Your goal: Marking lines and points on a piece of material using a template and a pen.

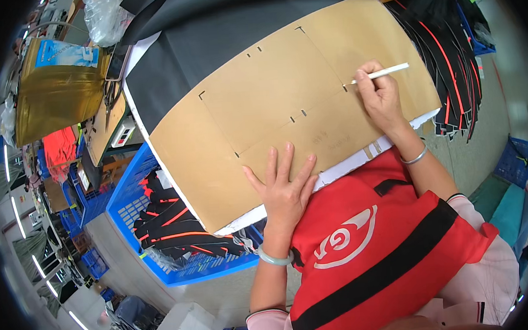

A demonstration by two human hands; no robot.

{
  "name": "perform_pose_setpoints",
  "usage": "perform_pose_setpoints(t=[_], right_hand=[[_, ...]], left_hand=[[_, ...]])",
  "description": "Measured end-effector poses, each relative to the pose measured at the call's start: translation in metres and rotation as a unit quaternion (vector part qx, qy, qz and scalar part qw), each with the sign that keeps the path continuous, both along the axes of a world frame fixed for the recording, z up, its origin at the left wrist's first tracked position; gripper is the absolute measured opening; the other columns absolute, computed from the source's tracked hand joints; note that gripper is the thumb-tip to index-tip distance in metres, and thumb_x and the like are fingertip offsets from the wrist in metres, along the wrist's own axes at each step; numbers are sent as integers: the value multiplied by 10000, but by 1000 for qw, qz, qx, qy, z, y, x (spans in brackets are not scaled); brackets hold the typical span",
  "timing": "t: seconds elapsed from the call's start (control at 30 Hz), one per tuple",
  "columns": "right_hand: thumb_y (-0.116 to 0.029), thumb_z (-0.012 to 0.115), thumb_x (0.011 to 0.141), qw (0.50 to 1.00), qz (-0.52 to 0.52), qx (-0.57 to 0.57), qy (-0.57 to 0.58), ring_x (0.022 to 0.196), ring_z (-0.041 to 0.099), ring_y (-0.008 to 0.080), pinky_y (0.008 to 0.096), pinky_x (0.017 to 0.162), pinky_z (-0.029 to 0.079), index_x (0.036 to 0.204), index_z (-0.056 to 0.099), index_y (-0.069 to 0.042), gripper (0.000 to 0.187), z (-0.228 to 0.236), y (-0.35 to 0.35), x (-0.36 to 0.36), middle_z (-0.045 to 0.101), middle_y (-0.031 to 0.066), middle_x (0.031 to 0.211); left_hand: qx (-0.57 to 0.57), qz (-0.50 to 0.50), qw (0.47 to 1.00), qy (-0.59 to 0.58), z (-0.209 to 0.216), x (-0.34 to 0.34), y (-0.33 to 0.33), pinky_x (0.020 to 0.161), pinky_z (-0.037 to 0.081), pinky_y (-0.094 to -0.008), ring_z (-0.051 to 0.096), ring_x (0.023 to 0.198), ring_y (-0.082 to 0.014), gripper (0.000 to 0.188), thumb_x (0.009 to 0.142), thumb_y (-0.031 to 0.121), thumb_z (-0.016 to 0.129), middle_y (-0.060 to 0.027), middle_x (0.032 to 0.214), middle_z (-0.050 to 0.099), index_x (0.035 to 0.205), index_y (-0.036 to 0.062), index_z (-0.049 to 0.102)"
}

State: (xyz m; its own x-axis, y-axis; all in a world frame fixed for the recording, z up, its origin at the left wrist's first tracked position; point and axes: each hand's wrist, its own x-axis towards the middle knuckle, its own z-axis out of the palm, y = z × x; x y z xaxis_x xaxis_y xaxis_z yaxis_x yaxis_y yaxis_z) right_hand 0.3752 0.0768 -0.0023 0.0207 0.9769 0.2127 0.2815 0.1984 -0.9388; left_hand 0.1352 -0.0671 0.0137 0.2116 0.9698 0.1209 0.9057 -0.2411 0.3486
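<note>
A large tan cardboard template [271,86] lies over black sheet material [237,30] on a white-edged board. Thin lines and several short slots and corner marks show on it, with the black beneath visible through them. My left hand [284,185] rests flat near the template's front edge, fingers spread. In my right hand [382,97] a slim white marking pen [388,71] is pinched, its tip at a slot right of the middle. Faint handwriting shows on the cardboard between my hands.
A blue plastic crate [161,265] with black and orange-edged strips stands below the board's left side. More such strips [445,63] hang at the right. Scissors [111,92] and a golden sheet-like container [60,93] are at the left. A clear plastic bag [105,17] lies at the back.
</note>
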Motion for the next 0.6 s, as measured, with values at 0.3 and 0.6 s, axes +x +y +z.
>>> perform_pose_setpoints(t=[0.3,0.6], right_hand=[[-158,588,995,997,-1,2,-76,570,482,135,300,544,386,861,598,-37,182,8,4,0,530,42,687],[-145,562,1015,1000,1,-18,19,632,450,35,239,558,374,847,577,-58,190,0,8,3,510,-34,684]], left_hand=[[-3,-2,1000,-3,-2,-1,0,1111,83,-762,371,1452,-293,407,846,381,764,-18,1541,464,1249,361,707],[8,-1,1000,-11,-3,-2,0,1107,83,-765,361,1457,-293,396,843,379,767,-22,1539,466,1234,347,713]])
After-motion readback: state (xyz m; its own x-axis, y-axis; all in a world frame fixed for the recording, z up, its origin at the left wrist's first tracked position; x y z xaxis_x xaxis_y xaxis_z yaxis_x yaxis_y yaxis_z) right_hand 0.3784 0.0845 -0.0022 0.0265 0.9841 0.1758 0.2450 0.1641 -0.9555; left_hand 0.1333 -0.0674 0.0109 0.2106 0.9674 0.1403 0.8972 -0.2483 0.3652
